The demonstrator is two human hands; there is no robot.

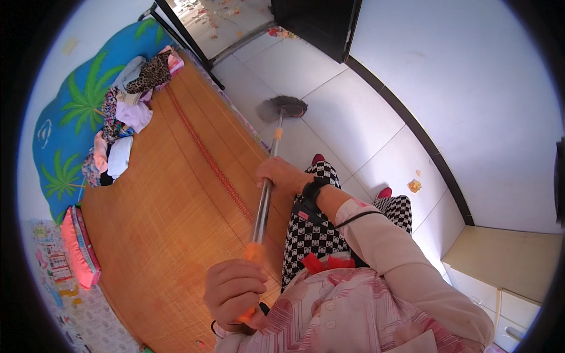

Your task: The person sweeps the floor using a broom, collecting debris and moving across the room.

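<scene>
A long-handled broom (263,212) with a metal pole and orange fittings runs from my body out to the floor. My left hand (236,287) is wrapped around the orange grip at its upper end. Farther down the pole, my right hand (282,174) is closed on the bare metal; that wrist wears a black band. The dark bristle head (287,107) rests on the white tiles beside the bed, its left side blurred. A crumpled yellowish scrap (414,185) lies on the floor to the right of my feet.
A bed with an orange woven mat (185,198) fills the left, with piled clothes (132,110) and a pink pillow (79,249) along its wall side. A dark door (315,26) stands open; colourful scraps (281,32) lie by the sill. At right are a wall and a cabinet (503,256).
</scene>
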